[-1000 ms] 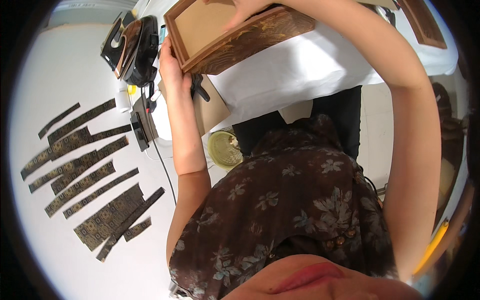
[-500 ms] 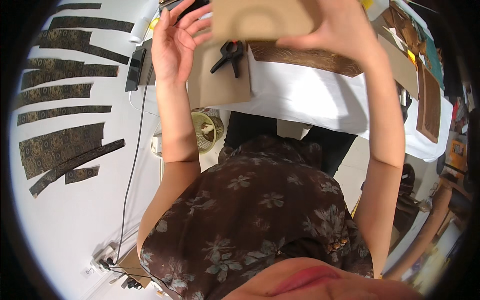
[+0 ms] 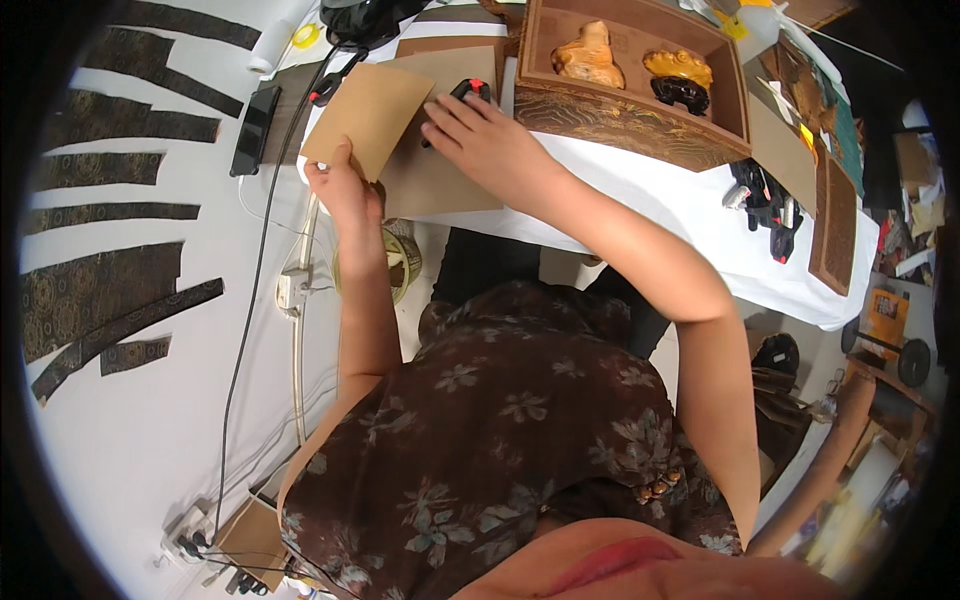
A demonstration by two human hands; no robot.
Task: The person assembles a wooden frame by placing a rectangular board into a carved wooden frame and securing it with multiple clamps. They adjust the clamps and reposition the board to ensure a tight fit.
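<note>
A tan piece of card [image 3: 372,112] is tilted at the left end of the table, pinched at its lower edge by my left hand [image 3: 347,190], the thumb on its face. My right hand [image 3: 492,142] is just right of the card, palm down with fingers stretched out. Beneath those fingers is a black spring clamp [image 3: 470,90] with red tips, partly hidden. I cannot tell whether the fingers touch it. Under both hands lies a larger brown board [image 3: 440,190]. Right of them stands a dark patterned wooden box [image 3: 620,135] with a brown lining.
Inside the box are a carved amber-coloured figure [image 3: 588,58] and a second one on a black base [image 3: 680,82]. Several black clamps [image 3: 765,205] lie on the white cloth [image 3: 640,185] at right. A phone [image 3: 256,130] and a black cable [image 3: 262,300] are at left.
The card has moved left and down, away from in front of the box, and is now in my left hand. My right hand has swung left over the clamp. The box's inside has come into view.
</note>
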